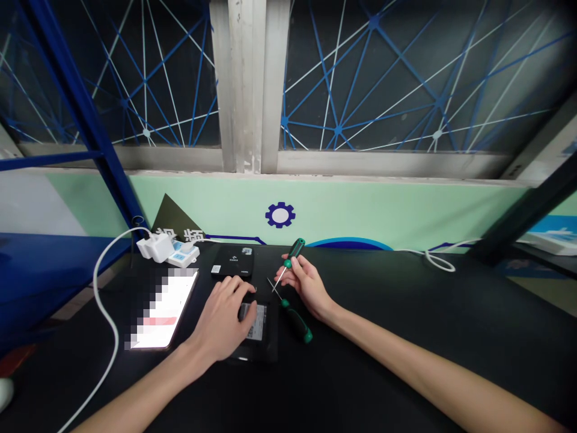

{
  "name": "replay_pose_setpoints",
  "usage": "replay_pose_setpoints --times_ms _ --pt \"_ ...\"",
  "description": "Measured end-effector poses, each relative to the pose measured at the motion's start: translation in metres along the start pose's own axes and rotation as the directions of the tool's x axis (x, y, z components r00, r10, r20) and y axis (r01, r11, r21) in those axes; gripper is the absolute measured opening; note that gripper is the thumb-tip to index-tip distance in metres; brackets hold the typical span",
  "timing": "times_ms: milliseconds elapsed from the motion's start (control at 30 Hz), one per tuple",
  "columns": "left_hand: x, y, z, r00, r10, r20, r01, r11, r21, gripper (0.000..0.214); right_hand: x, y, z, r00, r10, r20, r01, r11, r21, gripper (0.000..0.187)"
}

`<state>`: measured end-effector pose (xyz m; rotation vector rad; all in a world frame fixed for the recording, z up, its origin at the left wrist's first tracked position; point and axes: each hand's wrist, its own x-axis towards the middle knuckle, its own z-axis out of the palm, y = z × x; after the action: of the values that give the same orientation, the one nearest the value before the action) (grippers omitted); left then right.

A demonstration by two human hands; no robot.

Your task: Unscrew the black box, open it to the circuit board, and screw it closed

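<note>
My left hand (228, 316) lies over a black device with a printed label (258, 325), its thumb and index finger apart. The hand covers part of that device. A screwdriver (296, 247) with a green and black handle is held in the fingers of my right hand (307, 282), its shaft slanting down to the left. A second green and black screwdriver (297, 322) lies on the table just below my right hand, its tip pointing up and left. Beyond my left fingertips sits a flat black box (234, 260) with a small white sticker.
A lit phone (164, 313) lies left of my left hand. Behind it are a white plug (157, 246) and a power strip (184, 254), with a white cable (97, 282) curving forward. Another white cable (439, 261) lies at the back right of the black table (406, 313).
</note>
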<state>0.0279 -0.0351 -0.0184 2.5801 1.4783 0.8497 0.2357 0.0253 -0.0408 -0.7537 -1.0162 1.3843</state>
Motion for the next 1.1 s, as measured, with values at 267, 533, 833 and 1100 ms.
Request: replay_pose_setpoints --times_ms 267,533,833,1100 --pt "-0.0015 -0.0003 -0.0002 1.0 0.021 -0.003 -0.021 1.0 -0.018 0.015 0.0028 -0.0016 -0.0051 0.992 0.122 0.029 -0.123 0.992 0.036 0.038" --pt "-0.0009 0.0007 -0.0003 0.999 0.035 0.0 -0.035 0.999 -0.019 0.014 0.0039 -0.0031 -0.0036 0.984 0.176 0.037 -0.176 0.984 -0.004 0.024" --pt "0.0002 0.0021 -0.001 0.999 0.046 -0.013 -0.046 0.999 -0.028 0.016 0.0041 -0.0077 -0.003 0.966 0.255 0.052 -0.252 0.966 -0.065 0.02" --pt "0.0022 0.002 -0.0008 0.999 0.053 -0.005 -0.053 0.998 -0.045 0.017 0.0042 -0.0082 -0.0041 0.951 0.275 0.14 -0.256 0.956 -0.141 0.021"
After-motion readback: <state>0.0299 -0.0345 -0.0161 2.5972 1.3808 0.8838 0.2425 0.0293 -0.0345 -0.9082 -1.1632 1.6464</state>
